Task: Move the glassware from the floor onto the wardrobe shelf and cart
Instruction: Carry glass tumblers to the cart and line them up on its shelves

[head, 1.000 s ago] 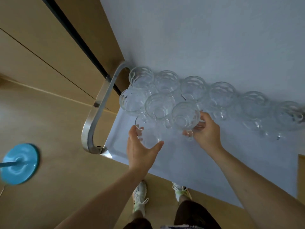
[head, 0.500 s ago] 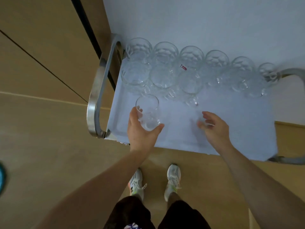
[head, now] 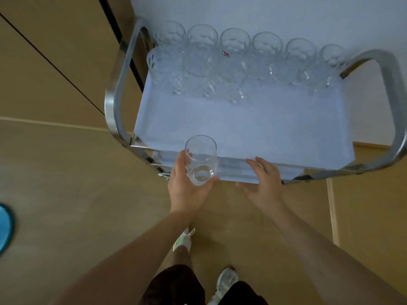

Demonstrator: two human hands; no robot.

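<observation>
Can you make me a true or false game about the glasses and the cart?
1. The left hand grips a clear tumbler. True.
2. The right hand holds a glass too. False: it holds nothing, its fingers spread at the cart's near edge.
3. Stemmed glasses stand along the far side of the cart's top tray. True.
4. The tumbler stands among the stemmed glasses. False: it is at the near edge, apart from them.
5. The cart has wooden handles. False: its side handles are shiny metal.
</observation>
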